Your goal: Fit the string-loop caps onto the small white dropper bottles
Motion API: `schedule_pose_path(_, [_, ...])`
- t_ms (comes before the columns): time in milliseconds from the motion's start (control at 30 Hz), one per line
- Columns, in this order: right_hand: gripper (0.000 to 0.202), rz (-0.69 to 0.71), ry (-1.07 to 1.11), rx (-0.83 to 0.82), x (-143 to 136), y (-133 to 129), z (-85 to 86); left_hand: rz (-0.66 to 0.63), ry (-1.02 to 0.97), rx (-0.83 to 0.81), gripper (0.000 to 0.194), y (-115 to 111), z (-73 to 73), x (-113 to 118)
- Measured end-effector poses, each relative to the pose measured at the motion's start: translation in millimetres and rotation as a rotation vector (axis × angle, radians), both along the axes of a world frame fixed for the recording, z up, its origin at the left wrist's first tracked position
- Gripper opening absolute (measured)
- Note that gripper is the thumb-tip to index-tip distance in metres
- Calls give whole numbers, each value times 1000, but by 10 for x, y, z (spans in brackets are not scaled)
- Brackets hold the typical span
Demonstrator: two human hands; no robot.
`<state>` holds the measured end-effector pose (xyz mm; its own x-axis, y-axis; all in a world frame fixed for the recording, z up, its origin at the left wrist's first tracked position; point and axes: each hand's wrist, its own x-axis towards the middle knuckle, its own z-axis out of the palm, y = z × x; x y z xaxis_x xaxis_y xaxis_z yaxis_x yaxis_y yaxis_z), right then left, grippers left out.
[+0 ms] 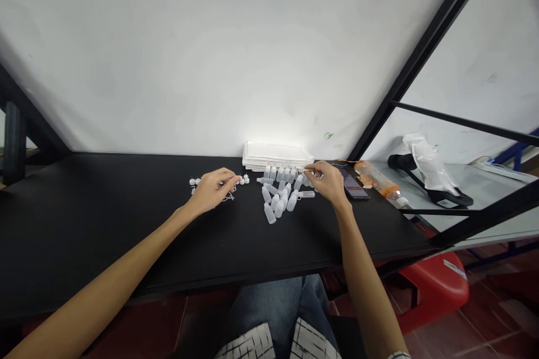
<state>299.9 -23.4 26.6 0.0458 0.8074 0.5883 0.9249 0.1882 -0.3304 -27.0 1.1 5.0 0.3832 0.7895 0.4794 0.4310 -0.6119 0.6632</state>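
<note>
My left hand (214,188) is closed in a pinch beside several small white caps (246,179) on the black table. Its fingertips cover whatever they hold. Thin white loops (229,197) lie under and beside this hand. To the right, my right hand (327,180) pinches the top of a small translucent plastic bottle at the right end of a row of upright capped bottles (280,174); the fingers partly hide it. In front of the row, several loose bottles (279,208) stand or lie in a cluster between my hands.
A stack of white sheets (275,152) lies against the wall behind the bottles. Right of my right hand are a phone (354,185) and an orange-labelled drink bottle (381,184) on its side. A black metal frame (379,112) rises at the right. A red stool (438,286) stands below.
</note>
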Motion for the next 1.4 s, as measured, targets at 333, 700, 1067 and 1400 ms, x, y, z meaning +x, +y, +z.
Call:
schedule_pose_path(333, [28, -75, -386, -321, -176, -304, -124, -8, -3, 15, 42, 14, 5, -3])
schedule_pose_path(700, [36, -29, -376, -293, -48, -406, -269, -9, 31, 42, 42, 6, 14, 0])
schedule_pose_path(1067, [29, -14, 179, -100, 250, -274, -270, -13, 49, 60, 41, -1, 13, 9])
schedule_pose_path(1400, [20, -128, -166, -58, 128, -185, -329, -16, 76, 83, 41, -14, 14, 20])
